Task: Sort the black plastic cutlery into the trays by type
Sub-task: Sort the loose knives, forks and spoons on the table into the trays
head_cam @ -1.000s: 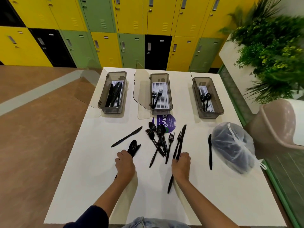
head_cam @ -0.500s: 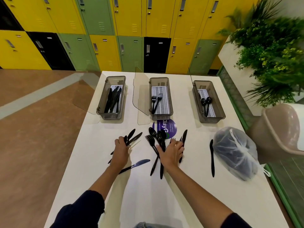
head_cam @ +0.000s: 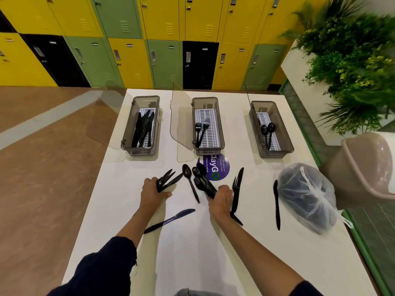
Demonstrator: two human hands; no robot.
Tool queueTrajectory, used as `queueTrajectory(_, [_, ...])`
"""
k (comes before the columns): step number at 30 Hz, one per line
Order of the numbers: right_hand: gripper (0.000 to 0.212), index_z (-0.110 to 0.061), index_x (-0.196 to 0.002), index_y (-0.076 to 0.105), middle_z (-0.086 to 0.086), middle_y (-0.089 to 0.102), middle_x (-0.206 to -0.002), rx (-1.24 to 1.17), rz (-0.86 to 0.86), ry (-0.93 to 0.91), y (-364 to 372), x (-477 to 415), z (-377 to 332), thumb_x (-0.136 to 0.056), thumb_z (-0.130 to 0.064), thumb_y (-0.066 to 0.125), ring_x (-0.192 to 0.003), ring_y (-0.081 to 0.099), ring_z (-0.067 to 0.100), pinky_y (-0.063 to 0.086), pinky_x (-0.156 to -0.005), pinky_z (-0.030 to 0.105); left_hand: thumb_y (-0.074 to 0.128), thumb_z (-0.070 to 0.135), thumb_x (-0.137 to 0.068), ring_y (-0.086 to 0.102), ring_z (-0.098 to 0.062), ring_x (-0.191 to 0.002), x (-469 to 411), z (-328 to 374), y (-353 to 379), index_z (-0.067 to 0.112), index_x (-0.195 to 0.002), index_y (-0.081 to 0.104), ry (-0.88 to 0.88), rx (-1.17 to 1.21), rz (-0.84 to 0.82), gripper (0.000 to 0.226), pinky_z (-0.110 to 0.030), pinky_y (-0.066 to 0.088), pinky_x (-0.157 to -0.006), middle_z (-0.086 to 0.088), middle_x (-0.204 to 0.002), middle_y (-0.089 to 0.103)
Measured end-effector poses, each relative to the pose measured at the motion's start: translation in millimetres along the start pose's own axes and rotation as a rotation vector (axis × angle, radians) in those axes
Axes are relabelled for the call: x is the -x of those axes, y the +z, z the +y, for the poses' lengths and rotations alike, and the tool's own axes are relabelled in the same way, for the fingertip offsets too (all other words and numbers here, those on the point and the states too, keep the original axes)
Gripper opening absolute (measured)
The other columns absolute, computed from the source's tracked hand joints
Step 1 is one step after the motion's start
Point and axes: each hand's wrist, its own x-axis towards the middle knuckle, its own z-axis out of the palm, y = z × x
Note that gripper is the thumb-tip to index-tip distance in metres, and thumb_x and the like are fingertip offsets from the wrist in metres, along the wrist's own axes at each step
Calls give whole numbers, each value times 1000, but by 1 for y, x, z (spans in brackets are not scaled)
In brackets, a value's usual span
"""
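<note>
My left hand (head_cam: 152, 194) has lifted its knives (head_cam: 168, 180), grip pinching them; my right hand (head_cam: 221, 199) now clamps forks (head_cam: 203, 185). Knife tray (head_cam: 141, 124) at eleven o'clock next, I reckon.

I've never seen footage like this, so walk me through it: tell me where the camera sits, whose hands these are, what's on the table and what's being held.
There is no machine here. The camera is worn on a person's head, looking forward and down at their two bare hands.

On the white table stand three clear trays: the left tray holds knives, the middle tray forks, the right tray spoons. Loose black cutlery lies nearer the person, including a knife, beside a tied plastic bag.

The left hand grips a bundle of knives. The right hand is closed on mixed cutlery, forks and spoons as far as I can tell.
</note>
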Motion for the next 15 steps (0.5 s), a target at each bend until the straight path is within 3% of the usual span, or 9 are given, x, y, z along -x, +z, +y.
queueTrajectory(4, [43, 1, -124, 40, 18, 41, -128, 64, -38, 26, 3, 2, -4, -88, -5, 62, -115, 47, 30, 42, -93, 33, 75, 26, -78, 55, -32, -78, -2, 0, 6, 10, -64, 41, -10, -93, -29, 40, -30, 32, -62, -1, -67, 44])
queueTrajectory(7, [45, 0, -126, 37, 18, 43, -129, 86, -75, 25, 4, 0, -6, -88, -1, 60, -118, 47, 30, 40, -94, 33, 69, 37, -82, 48, -26, -68, 0, 2, 8, 12, -61, 37, -32, -101, -58, 46, -31, 32, -55, -1, -62, 43])
queueTrajectory(9, [44, 0, -126, 36, 18, 45, -128, 86, -106, 24, 4, -1, -5, -88, 1, 57, -118, 48, 31, 40, -95, 35, 60, 31, -90, 48, -26, -70, -2, 2, 9, 13, -60, 34, -22, -143, -89, 43, -30, 34, -59, 0, -63, 41])
queueTrajectory(12, [39, 1, -124, 37, 18, 50, -118, 4, -138, 36, 3, -1, -1, -89, 5, 52, -106, 52, 27, 44, -91, 38, 49, 21, -96, 48, -25, -76, 1, 6, 13, 14, -68, 35, -39, -102, -168, 32, -29, 33, -61, 1, -68, 43])
queueTrajectory(15, [32, 1, -120, 38, 18, 52, -116, -95, -159, 17, -3, 5, 3, -90, 7, 46, -93, 48, 20, 42, -76, 31, 41, 17, -100, 60, -25, -81, 11, 15, 20, 5, -96, 42, -62, 238, -245, 13, -25, 42, -63, -5, -80, 62])
